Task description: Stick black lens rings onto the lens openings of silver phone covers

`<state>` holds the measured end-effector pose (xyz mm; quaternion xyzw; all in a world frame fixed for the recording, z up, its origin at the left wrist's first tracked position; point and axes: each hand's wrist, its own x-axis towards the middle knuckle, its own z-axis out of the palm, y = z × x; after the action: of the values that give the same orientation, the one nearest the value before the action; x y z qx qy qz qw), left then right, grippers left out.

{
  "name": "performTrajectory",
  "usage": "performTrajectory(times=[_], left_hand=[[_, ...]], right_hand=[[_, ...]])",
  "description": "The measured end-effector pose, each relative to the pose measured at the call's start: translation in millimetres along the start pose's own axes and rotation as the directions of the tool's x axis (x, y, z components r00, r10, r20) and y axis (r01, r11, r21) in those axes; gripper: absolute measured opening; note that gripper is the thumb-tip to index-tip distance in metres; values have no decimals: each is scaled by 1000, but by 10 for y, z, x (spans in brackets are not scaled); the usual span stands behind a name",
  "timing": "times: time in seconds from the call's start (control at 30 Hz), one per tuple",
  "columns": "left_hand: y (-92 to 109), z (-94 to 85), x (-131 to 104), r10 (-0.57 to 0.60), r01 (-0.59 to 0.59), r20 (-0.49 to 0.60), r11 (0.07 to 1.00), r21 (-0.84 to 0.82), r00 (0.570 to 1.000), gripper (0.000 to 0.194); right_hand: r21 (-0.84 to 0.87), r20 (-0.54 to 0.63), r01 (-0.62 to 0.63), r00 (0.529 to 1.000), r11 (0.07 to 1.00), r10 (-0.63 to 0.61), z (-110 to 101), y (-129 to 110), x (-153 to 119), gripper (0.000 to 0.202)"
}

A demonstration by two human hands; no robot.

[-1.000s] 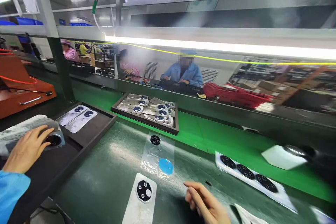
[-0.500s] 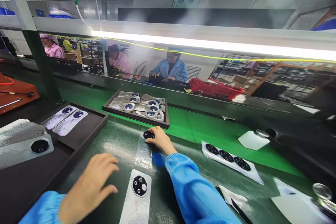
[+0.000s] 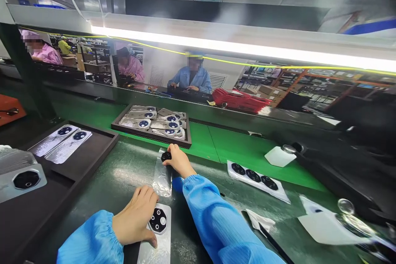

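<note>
My left hand [image 3: 136, 218] lies on a silver phone back cover [image 3: 156, 237] with a black octagonal camera module, flat on the dark green mat near me. My right hand [image 3: 177, 161] reaches forward and pinches a small black octagonal camera lens piece [image 3: 166, 156] at the far end of a clear plastic film strip [image 3: 162, 177]. A blue round tab [image 3: 177, 183] on the film shows beside my right sleeve. Both arms wear blue sleeves.
A dark tray [image 3: 103, 148] at left holds two silver back covers [image 3: 63, 144]; another cover [image 3: 21, 175] lies nearer. A tray [image 3: 185, 142] of several covers sits on the green belt. A white strip of black lenses [image 3: 256, 177] and a white bottle [image 3: 278, 156] lie right. Other people work beyond the belt.
My left hand left the cover at far left and came down on the cover in front of me. My right hand reached forward and took hold of the black lens piece on the film.
</note>
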<state>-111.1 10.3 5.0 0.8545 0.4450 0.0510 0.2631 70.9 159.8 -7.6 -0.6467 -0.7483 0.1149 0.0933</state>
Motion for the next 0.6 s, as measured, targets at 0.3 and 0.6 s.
performTrajectory(times=[0.3,0.6], left_hand=[[51,-20,63,-22,21,16,999,26,1000,66],[83,-97,-176,-31,29,0,933,-358,1000,57]], right_hand=[[35,-17,147,989,989,-146,113,55,-80,32],[214,-22,185,982,959,-185,54,206,-8,31]])
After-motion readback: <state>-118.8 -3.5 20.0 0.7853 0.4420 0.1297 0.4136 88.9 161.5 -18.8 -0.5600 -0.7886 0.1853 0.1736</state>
